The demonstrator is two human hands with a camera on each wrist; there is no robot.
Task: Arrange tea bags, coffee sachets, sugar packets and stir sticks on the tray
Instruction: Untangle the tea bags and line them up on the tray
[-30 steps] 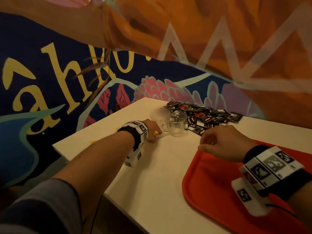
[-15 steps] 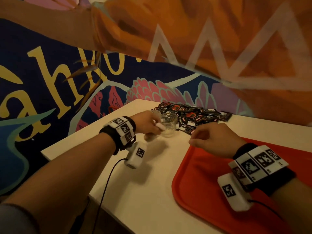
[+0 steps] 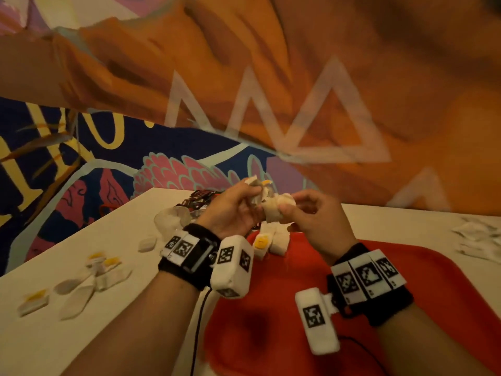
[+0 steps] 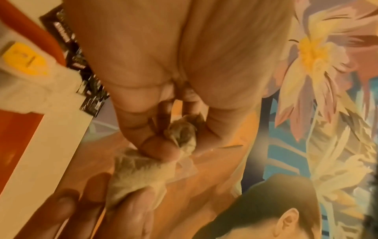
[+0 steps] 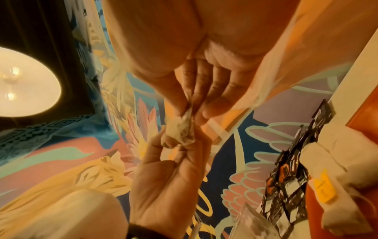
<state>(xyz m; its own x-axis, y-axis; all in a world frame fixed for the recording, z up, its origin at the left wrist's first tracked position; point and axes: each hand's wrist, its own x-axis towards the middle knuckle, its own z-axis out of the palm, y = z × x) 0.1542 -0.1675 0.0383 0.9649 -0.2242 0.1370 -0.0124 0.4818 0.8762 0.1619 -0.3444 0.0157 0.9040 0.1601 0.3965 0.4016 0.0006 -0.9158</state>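
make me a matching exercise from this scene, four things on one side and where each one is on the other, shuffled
Things:
1. tea bag
2. coffee sachets
3. red tray
4. tea bags with yellow tags

Places:
A. lying on the tray's far left corner
B. pinched in the air between the left hand and the right hand
C. piled at the table's far edge, by the wall
D. flat on the table under the right forearm

Pairs: 1-B, 2-C, 3-D, 4-A

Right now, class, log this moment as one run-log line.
left hand: pinches tea bag | right hand: pinches same tea bag | held above tray | tea bags on tray
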